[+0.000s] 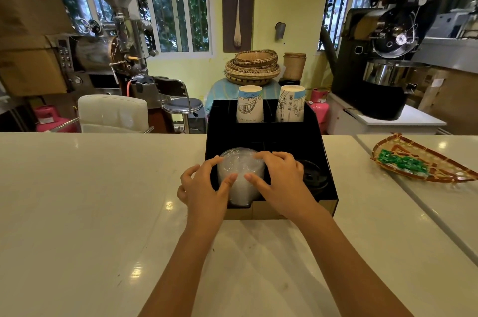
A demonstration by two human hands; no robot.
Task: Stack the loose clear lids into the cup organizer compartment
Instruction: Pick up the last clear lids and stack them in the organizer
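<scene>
A tall stack of clear lids (240, 177) stands in the front left compartment of the black cup organizer (289, 135) on the white counter. My left hand (204, 187) cups the stack's left side, thumb pressed against its front. My right hand (279, 177) cups the right side, fingers over the top rim and thumb on the front. Both hands grip the stack together. Black lids (311, 174) lie in the front right compartment. Two stacks of paper cups (250, 104) (290, 104) stand upright in the rear compartments.
The white counter (90, 200) stretches left and toward me. A woven tray (424, 161) holding green packets lies at the right. Behind the counter are chairs, woven baskets and coffee roasting machines.
</scene>
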